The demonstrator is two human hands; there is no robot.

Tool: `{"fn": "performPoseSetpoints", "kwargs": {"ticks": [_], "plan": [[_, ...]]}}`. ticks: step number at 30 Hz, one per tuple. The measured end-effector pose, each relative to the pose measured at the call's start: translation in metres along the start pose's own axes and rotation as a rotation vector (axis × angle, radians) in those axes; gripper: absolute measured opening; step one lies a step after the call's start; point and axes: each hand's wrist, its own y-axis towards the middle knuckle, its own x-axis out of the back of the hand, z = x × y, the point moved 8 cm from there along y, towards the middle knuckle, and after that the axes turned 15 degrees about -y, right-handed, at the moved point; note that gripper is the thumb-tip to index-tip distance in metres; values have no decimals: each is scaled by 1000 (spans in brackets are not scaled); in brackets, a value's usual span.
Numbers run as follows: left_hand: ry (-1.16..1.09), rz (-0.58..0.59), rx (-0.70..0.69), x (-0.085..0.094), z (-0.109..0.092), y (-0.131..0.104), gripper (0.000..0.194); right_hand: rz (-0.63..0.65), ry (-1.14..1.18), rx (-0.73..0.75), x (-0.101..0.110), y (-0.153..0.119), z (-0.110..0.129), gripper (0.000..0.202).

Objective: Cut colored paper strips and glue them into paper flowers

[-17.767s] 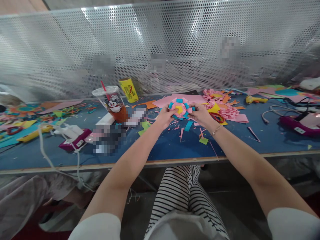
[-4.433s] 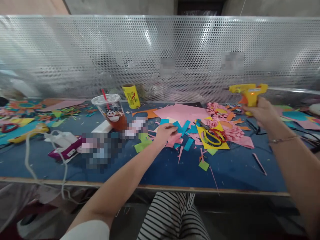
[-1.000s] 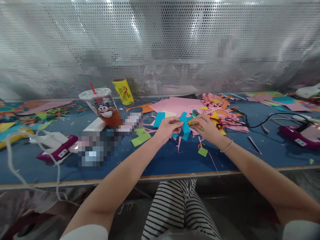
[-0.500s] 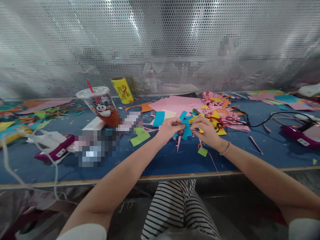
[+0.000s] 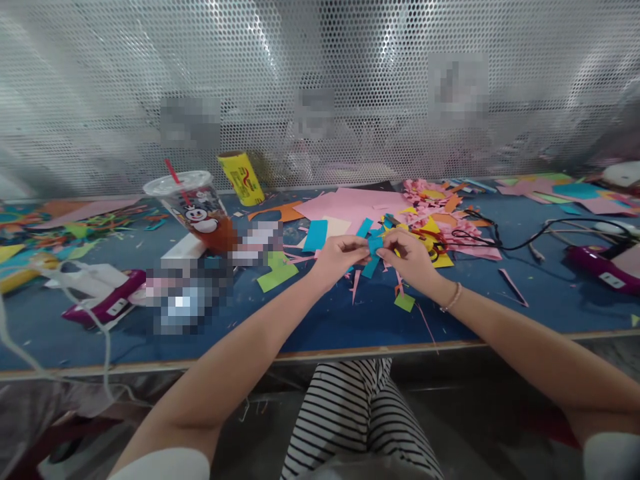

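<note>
Between my two hands is a small piece of blue paper [image 5: 373, 248], pinched from both sides above the table. My left hand [image 5: 341, 257] grips its left edge between thumb and fingertips. On the other side, the thumb and forefinger of my right hand [image 5: 407, 257] close on the paper's right edge. Behind them lie a blue paper rectangle [image 5: 316, 235], a cream sheet [image 5: 338, 231] and a large pink sheet [image 5: 350, 203]. Pink paper flowers [image 5: 430, 195] and yellow-handled scissors, partly hidden by my right hand, are just beyond it.
A lidded drink cup [image 5: 197, 213] with a red straw stands at the left, near a yellow tube [image 5: 241, 179]. Purple power strips [image 5: 603, 268] with cables lie at both sides. Green paper scraps [image 5: 277, 275] are scattered about. A perforated metal screen [image 5: 320, 67] rises behind the table.
My right hand has moved slightly left, and its thumb and forefinger have closed on the blue paper. My left hand keeps its pinch. The view has shifted a little.
</note>
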Motion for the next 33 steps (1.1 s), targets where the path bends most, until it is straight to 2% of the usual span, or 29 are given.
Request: {"fn": "performPoseSetpoints", "kwargs": {"ticks": [9,18,21,25,33], "plan": [[54,7,-22,-1,-1,0,26,71,297,-243,-12,-2,-20,25],[79,44,-33,-7,-1,-2,28,115,324,-273,-17,-2,-22,24],[156,60,-91,-10,-6,-3,28,102,331,-292,-18,-2,-24,23],[246,35,-197,-12,-13,-4,26,98,375,-313,-21,-2,-27,23],[332,-43,-256,-11,-18,-6,15,142,568,-366,-36,-8,-36,24]]}}
